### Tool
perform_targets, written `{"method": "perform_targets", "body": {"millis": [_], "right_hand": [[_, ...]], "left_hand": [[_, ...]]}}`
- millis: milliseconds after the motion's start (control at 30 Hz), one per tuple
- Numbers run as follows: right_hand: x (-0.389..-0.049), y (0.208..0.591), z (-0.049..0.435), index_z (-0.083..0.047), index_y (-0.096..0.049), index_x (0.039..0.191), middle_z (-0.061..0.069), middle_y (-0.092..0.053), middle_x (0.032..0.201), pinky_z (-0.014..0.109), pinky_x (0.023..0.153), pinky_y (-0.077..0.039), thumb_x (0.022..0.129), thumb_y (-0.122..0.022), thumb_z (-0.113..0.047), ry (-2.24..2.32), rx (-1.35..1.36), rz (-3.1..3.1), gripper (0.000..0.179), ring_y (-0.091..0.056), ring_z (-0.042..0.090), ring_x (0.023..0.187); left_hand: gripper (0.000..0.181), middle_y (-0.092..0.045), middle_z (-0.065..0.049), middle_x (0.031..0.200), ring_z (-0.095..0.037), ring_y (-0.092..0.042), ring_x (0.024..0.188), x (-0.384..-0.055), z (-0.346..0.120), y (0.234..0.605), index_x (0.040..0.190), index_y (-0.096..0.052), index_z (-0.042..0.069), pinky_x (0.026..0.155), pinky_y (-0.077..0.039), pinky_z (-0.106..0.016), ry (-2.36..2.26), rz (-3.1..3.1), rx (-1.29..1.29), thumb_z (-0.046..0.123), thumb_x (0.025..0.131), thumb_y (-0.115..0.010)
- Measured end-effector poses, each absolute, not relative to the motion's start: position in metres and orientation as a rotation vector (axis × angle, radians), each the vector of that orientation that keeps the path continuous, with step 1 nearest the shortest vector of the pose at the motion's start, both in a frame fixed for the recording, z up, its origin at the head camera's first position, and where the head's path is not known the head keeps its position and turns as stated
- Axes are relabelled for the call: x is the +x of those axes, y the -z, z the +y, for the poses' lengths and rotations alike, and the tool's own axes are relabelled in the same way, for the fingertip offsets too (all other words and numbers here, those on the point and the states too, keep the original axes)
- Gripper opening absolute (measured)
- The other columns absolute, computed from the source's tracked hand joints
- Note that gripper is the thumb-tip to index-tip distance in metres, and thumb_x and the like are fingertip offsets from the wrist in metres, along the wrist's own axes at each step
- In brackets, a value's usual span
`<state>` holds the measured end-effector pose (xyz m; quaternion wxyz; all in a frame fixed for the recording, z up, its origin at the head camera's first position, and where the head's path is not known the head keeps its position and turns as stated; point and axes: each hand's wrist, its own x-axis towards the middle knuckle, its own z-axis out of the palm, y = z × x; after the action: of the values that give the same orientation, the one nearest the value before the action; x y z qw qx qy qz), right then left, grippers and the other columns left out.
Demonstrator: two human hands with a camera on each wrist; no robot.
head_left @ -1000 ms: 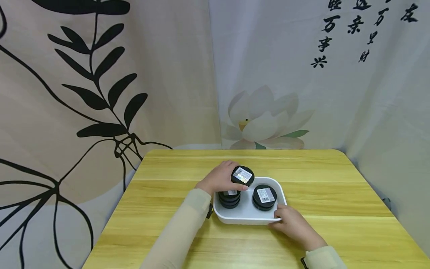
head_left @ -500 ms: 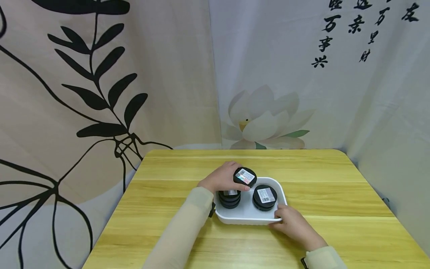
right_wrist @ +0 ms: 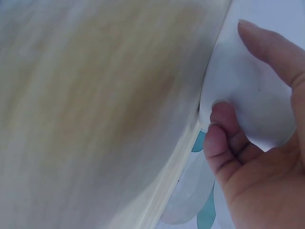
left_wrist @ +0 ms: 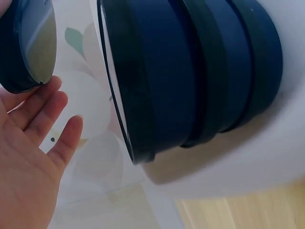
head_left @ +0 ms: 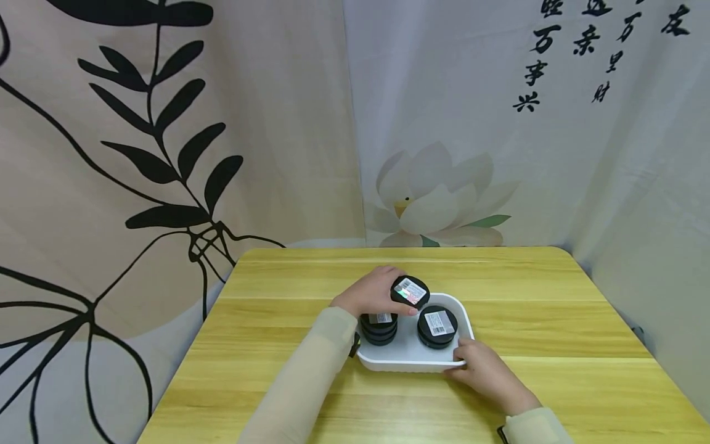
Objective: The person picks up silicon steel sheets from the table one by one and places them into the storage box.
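My left hand (head_left: 370,293) pinches a flat, round black container with a barcode label (head_left: 410,291), raised above the white tray (head_left: 395,366). Under that hand, at the tray's left side, stands a stack of similar black containers (head_left: 379,337), partly hidden by the hand. Close up in the left wrist view, the stack (left_wrist: 167,76) looks dark blue, and the held container (left_wrist: 29,47) is at the upper left. A second, labelled stack (head_left: 437,327) sits at the tray's right side. My right hand (head_left: 484,374) grips the tray's front right corner, thumb inside the rim.
The tray rests on a light wooden table (head_left: 266,357). Behind the table hangs a pale cloth backdrop (head_left: 299,154) printed with black leaves, a lotus and black characters. Table edges show at the back and both sides.
My left hand has shifted slightly to the right with the held container, uncovering more of the tray's left rim. My right hand and the stacks stay in place.
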<state>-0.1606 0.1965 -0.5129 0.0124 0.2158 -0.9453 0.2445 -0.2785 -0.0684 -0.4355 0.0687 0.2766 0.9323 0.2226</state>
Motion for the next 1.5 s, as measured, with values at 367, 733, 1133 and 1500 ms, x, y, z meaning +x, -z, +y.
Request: {"method": "perform_targets", "body": {"millis": [367,733,1133,1500], "right_hand": [[-0.159,0.511,0.197,-0.02,-0.069,0.073,-0.013,-0.051,0.077,0.024,0.063,-0.042,0.077,-0.086,-0.027,-0.746,0.674,-2.955,0.019,-0.045,0.002,0.069],[-0.159,0.51,0.197,-0.02,-0.066,0.071,-0.012,-0.048,0.076,0.023,0.063,-0.041,0.077,-0.085,-0.026,-0.722,0.675,-2.938,0.022,-0.043,0.002,0.068],[-0.16,0.512,0.198,-0.021,-0.068,0.07,-0.013,-0.05,0.076,0.024,0.061,-0.041,0.077,-0.086,-0.029,-0.745,0.715,-2.908,0.021,-0.044,0.001,0.068],[-0.159,0.512,0.198,-0.021,-0.07,0.072,-0.013,-0.052,0.078,0.024,0.063,-0.042,0.078,-0.085,-0.027,-0.768,0.684,-2.94,0.018,-0.045,0.0,0.07]], "left_hand": [[0.093,-0.053,0.001,0.143,-0.015,-0.051,0.127,-0.274,-0.058,0.432,0.144,-0.051,0.018,0.109,-0.045,-0.037,-0.659,2.79,0.903,0.072,0.072,-0.077],[0.094,-0.055,0.004,0.139,-0.012,-0.053,0.122,-0.274,-0.049,0.433,0.142,-0.053,0.021,0.105,-0.047,-0.035,-0.665,2.779,0.924,0.075,0.069,-0.076],[0.097,-0.053,0.002,0.144,-0.014,-0.053,0.124,-0.274,-0.04,0.436,0.147,-0.049,0.019,0.107,-0.047,-0.037,-0.628,2.766,0.91,0.07,0.07,-0.079],[0.097,-0.054,0.003,0.144,-0.013,-0.053,0.125,-0.275,-0.036,0.441,0.146,-0.05,0.021,0.107,-0.047,-0.037,-0.612,2.763,0.94,0.073,0.069,-0.078]]}}
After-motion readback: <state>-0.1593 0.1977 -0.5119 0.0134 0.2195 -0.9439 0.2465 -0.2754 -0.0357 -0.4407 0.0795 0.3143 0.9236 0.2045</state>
